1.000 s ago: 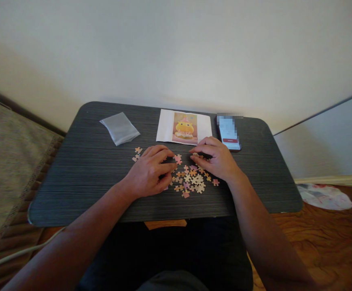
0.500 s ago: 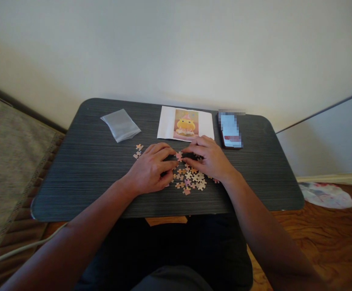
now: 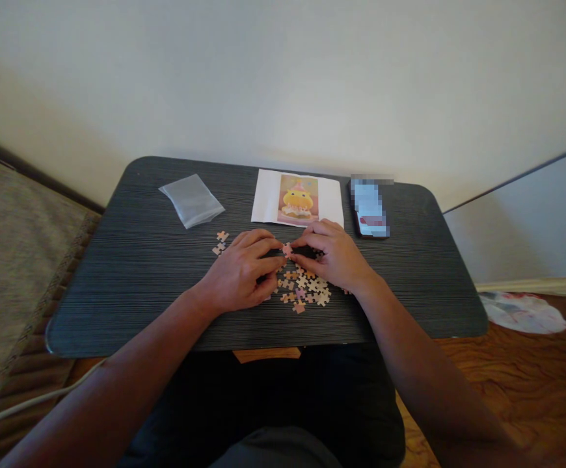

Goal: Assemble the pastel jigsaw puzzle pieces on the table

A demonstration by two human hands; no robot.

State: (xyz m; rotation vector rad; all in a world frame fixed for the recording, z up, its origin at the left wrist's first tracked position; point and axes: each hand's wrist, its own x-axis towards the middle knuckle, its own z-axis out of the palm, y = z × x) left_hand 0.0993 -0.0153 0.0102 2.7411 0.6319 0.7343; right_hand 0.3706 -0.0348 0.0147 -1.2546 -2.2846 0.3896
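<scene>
A pink jigsaw puzzle piece (image 3: 287, 250) is pinched between the fingertips of both hands, just above the loose pieces. My left hand (image 3: 246, 270) holds its left side, with the fingers curled and the palm down. On the other side, my right hand (image 3: 332, 255) grips it between thumb and index finger. Below and between the hands lies a pile of jigsaw puzzle pieces (image 3: 312, 286), some face up and some showing pale backs. Part of the pile is hidden under both hands. A few more puzzle pieces (image 3: 221, 242) lie left of my left hand.
The dark table (image 3: 141, 273) stands against a pale wall. On it are a clear plastic bag (image 3: 192, 200) at back left, a paper sheet (image 3: 266, 195) with a printed yellow cartoon picture in the middle, and a phone (image 3: 371, 208) at back right.
The hands and the pink piece hold nearly the same pose. The whole view has shifted very slightly.
</scene>
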